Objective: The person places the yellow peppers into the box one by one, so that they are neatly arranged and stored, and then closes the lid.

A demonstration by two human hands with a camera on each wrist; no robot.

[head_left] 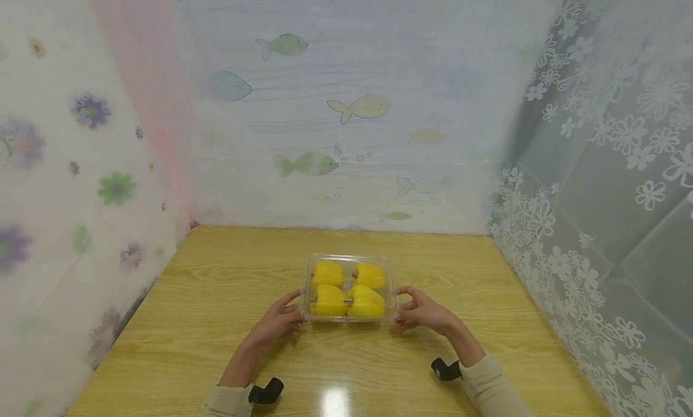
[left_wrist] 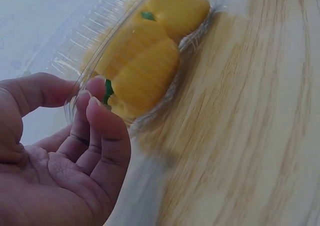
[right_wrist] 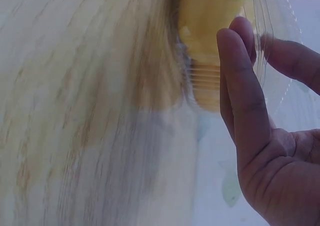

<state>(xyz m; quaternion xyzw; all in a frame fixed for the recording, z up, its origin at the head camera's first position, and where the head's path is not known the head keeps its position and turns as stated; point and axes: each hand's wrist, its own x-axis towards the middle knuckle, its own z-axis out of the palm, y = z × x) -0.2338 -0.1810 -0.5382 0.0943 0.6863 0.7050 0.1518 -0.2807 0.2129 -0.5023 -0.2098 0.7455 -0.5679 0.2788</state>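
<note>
A clear plastic clamshell box with yellow bell peppers in it, each with a green stem, sits at the middle of the table. At its left side my left hand pinches the rim between thumb and curled fingers. On the opposite side my right hand grips the other end of the rim. A yellow pepper shows through the ribbed plastic close to the left fingertips. In the right wrist view the right fingers lie along the box wall, with another pepper behind it.
The wood-grain table reaches back to a curtain printed with fish. A flowered cloth hangs at the left, and a sheer curtain with white flowers at the right. Black wrist mounts stick out from both sleeves.
</note>
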